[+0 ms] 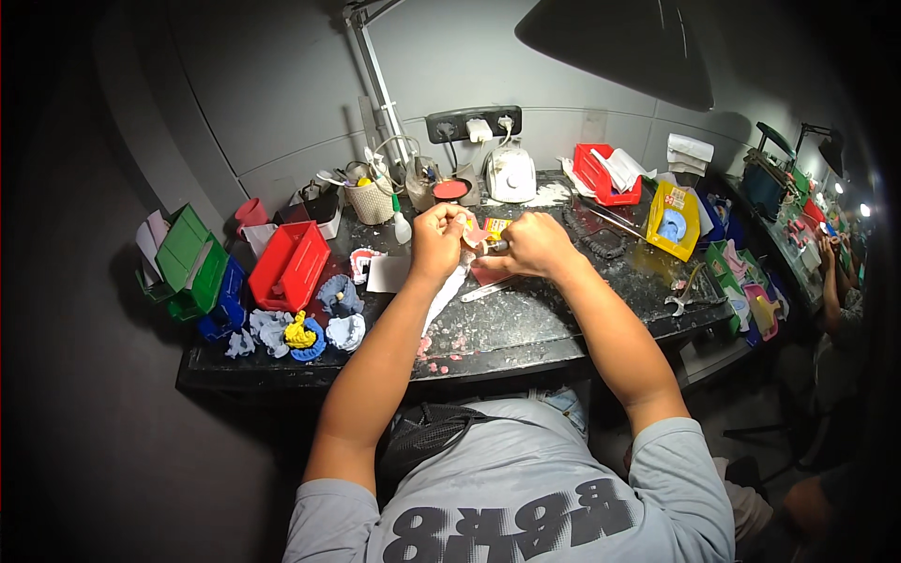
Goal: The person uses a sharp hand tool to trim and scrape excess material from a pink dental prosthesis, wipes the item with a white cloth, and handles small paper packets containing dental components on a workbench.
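My left hand (pixel 438 242) is closed on a small pink dental plate (pixel 478 235), pinched between thumb and fingers above the middle of the bench. Close beside it, my right hand (pixel 542 246) is wrapped round a grey metal handpiece (pixel 494 247), whose tip points at the plate. Whether the tip touches the plate is too small to tell. Under the hands lie a thin metal spatula (pixel 486 289) and a dark pink sheet (pixel 492 275), partly covered. A white cloth strip (pixel 445 298) hangs below my left wrist.
Left of my arms stand red (pixel 289 266) and green bins (pixel 193 265), plus several dental casts (pixel 340 295). A white control box (pixel 511 175) sits behind. To the right are a yellow bin (pixel 674 221) and another red bin (pixel 605 175). A lamp (pixel 624 42) overhangs; a co-worker's hand (pixel 828 251) shows far right.
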The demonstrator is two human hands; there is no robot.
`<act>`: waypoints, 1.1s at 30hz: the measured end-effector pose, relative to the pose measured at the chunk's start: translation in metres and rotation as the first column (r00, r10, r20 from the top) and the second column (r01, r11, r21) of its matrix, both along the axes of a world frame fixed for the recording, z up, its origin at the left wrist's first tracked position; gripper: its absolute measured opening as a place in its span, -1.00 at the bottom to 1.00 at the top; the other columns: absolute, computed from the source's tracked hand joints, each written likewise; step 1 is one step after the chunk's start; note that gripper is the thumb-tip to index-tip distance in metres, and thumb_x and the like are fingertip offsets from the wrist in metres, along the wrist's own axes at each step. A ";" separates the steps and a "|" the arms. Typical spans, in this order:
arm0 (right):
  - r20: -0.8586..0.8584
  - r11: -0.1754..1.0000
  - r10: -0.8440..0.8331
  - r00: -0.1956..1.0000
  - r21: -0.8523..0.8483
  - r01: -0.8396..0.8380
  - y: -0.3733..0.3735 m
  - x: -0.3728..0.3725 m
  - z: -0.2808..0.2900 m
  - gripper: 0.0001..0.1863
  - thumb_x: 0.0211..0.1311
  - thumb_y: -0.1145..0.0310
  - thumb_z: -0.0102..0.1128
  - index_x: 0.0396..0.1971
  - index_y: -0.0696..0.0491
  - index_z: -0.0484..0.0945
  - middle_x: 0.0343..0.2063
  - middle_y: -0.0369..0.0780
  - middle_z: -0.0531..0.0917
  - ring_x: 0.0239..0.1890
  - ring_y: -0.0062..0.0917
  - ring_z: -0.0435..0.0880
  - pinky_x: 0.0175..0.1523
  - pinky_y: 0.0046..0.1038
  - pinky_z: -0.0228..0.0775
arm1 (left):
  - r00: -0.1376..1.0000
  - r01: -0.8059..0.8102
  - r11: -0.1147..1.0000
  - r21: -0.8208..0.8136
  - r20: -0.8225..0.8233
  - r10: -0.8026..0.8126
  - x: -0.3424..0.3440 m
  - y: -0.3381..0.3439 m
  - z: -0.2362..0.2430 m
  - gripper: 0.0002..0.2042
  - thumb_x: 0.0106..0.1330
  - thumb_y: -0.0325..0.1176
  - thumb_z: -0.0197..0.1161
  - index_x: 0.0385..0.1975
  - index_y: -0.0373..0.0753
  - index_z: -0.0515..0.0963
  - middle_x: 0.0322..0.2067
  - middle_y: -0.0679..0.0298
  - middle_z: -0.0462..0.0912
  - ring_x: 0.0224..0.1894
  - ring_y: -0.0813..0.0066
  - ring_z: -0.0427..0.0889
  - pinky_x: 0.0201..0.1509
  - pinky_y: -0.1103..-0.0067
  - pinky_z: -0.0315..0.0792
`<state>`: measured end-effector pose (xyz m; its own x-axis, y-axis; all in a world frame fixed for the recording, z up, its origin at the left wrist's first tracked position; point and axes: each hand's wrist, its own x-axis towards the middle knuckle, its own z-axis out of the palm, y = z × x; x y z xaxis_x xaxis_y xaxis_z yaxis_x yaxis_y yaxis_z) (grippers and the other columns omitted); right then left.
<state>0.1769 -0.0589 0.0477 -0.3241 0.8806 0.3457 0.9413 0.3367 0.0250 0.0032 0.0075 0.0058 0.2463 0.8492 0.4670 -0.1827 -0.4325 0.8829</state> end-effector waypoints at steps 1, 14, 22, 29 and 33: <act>-0.017 1.000 -0.006 1.000 -0.010 0.006 0.000 0.002 0.001 -0.23 -0.13 -0.40 0.23 -0.73 0.18 0.60 -0.69 0.01 0.60 -0.52 -0.10 0.65 -0.32 -0.21 0.53 | 1.000 -0.003 0.999 -0.034 0.017 0.004 -0.001 0.000 0.000 -0.89 0.35 -0.59 0.06 -0.38 -0.37 0.55 -0.47 0.33 0.60 -0.47 0.73 0.52 -0.37 0.71 0.44; -0.074 1.000 0.014 0.997 0.019 -0.012 0.004 0.001 -0.006 -0.24 -0.13 -0.38 0.23 -0.73 0.19 0.59 -0.67 0.03 0.60 -0.51 -0.07 0.65 -0.29 -0.19 0.53 | 1.000 0.008 0.998 0.059 -0.016 -0.007 0.007 -0.013 0.007 -0.88 0.35 -0.60 0.04 -0.37 -0.39 0.53 -0.44 0.31 0.59 -0.47 0.69 0.53 -0.36 0.69 0.46; -0.050 1.000 0.010 0.999 0.009 -0.009 0.004 0.003 -0.005 -0.25 -0.12 -0.37 0.24 -0.72 0.19 0.60 -0.67 0.03 0.61 -0.50 -0.07 0.66 -0.27 -0.20 0.54 | 0.999 0.026 1.000 0.001 -0.032 -0.026 0.004 -0.013 0.009 -0.88 0.36 -0.59 0.03 -0.36 -0.38 0.53 -0.43 0.32 0.59 -0.43 0.70 0.53 -0.32 0.70 0.45; -0.057 1.000 0.000 0.998 -0.004 -0.001 0.002 0.002 -0.002 -0.29 -0.13 -0.32 0.27 -0.72 0.19 0.61 -0.67 0.02 0.60 -0.51 -0.08 0.65 -0.29 -0.18 0.53 | 0.999 0.036 0.998 0.049 -0.016 -0.036 0.005 -0.011 0.006 -0.88 0.36 -0.60 0.03 -0.36 -0.38 0.53 -0.43 0.31 0.59 -0.44 0.72 0.52 -0.33 0.71 0.44; -0.048 1.000 0.003 0.999 0.005 -0.002 0.001 0.001 -0.002 -0.29 -0.14 -0.31 0.29 -0.72 0.20 0.60 -0.68 0.02 0.60 -0.51 -0.07 0.65 -0.30 -0.18 0.53 | 0.994 0.005 0.991 0.136 -0.107 0.010 0.004 -0.006 0.001 -0.89 0.37 -0.59 0.03 -0.28 -0.39 0.53 -0.36 0.31 0.60 -0.35 0.71 0.53 -0.23 0.71 0.44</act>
<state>0.1782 -0.0581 0.0457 -0.3094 0.8780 0.3652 0.9406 0.3390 -0.0182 0.0074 0.0019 0.0064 0.2989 0.7804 0.5492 -0.0889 -0.5502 0.8303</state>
